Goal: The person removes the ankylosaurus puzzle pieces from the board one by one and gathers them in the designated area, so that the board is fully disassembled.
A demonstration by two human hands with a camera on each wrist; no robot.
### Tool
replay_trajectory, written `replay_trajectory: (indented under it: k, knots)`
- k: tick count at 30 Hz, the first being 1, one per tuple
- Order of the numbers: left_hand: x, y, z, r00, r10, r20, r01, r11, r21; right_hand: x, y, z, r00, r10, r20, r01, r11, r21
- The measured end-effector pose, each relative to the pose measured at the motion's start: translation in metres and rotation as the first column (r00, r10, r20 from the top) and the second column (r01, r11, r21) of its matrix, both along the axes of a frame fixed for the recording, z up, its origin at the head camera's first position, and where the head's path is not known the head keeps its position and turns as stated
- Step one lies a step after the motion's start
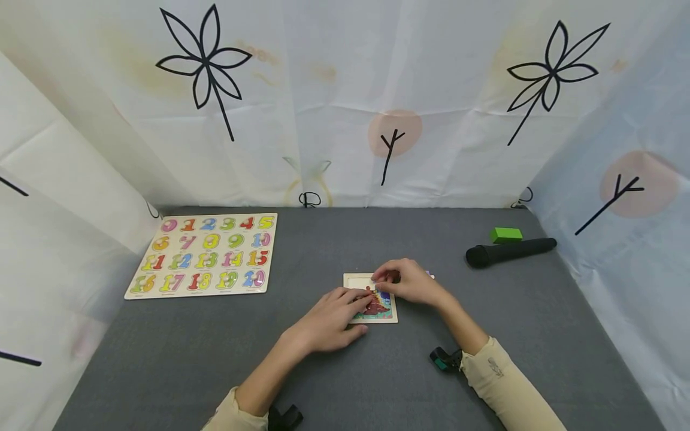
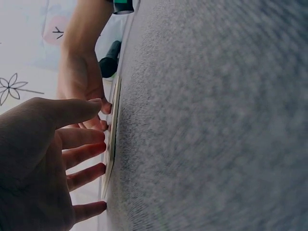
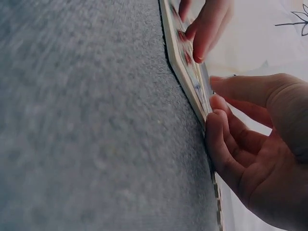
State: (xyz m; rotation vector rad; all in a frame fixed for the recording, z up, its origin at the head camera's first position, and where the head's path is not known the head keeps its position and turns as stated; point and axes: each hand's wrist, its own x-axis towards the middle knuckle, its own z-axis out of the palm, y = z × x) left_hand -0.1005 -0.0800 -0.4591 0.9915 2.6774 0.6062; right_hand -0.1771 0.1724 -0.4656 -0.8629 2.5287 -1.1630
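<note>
A small wooden jigsaw puzzle with a red dinosaur picture lies on the grey table; the upper part of its framed board shows bare wood. My left hand rests its outstretched fingers on the picture's left side, the thumb apart at the lower edge. Over the upper right of the board, my right hand bends its thumb and forefinger together, pinching what seems to be a puzzle piece, mostly hidden by the fingertips. In the right wrist view, the other curled fingers touch the board's edge.
A board of colourful numbers lies at the far left. At the back right are a black microphone and a green block. Loose puzzle pieces show partly behind my right hand. White printed cloth encloses the table.
</note>
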Motion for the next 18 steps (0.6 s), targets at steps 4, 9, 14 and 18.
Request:
replay_trajectory:
  k: [4,9,14,18]
  knots:
    - [0.0011,-0.0007,-0.0028,1.000,0.003,0.002,-0.003,1.000,-0.008,-0.0012,-0.0046,-0.0002,0.999,0.022,-0.045,-0.018,0.997,0.079]
    - [0.0013,-0.0006,-0.0047,1.000,0.006,0.003,-0.006,1.000,-0.012,-0.0027,-0.0054,0.0010,0.997,0.045,-0.066,-0.037,0.992,0.123]
    - [0.0008,-0.0002,-0.0048,1.000,0.012,0.018,-0.012,1.000,-0.012,-0.0025,-0.0053,0.0016,0.997,0.054,-0.057,-0.046,0.991,0.124]
    - [0.0007,0.0000,-0.0050,1.000,0.016,0.018,-0.016,1.000,-0.013,0.0000,-0.0046,0.0027,0.999,0.037,-0.040,-0.032,0.994,0.101]
